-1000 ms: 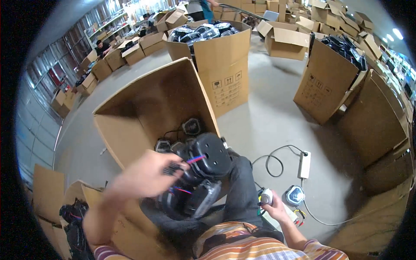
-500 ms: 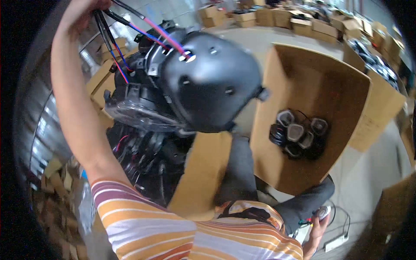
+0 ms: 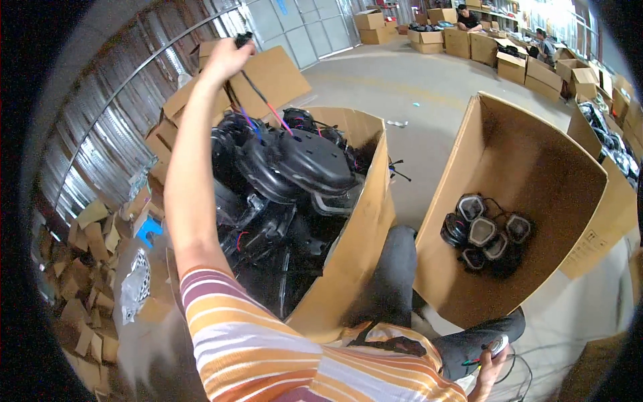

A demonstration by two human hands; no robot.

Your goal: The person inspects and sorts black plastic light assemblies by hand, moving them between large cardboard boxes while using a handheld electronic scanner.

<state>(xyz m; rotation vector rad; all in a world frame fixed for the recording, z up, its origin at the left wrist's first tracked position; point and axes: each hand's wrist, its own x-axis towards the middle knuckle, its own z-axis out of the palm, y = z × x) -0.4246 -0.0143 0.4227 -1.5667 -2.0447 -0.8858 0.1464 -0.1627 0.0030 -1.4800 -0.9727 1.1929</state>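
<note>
My left hand, raised on a stretched arm at upper left, is closed round the black ends of several cables. Their red and blue wires run down to black domed lamp-like housings, which are over the top of the left cardboard box. More black parts fill that box, some with clear covers. At lower right, beside my knee, my right hand is closed on a small round device with a pale grey face. Coloured wire ends show beside it.
A deep cardboard box stands open at right, holding several small black-framed lamps. Cardboard scraps pile up at far left near a blue plastic piece. A co-worker sits among boxes at the back.
The black housings, held up by their cables in my left hand, have come down to the left box. My view has shifted up and left. My right hand keeps the small device.
</note>
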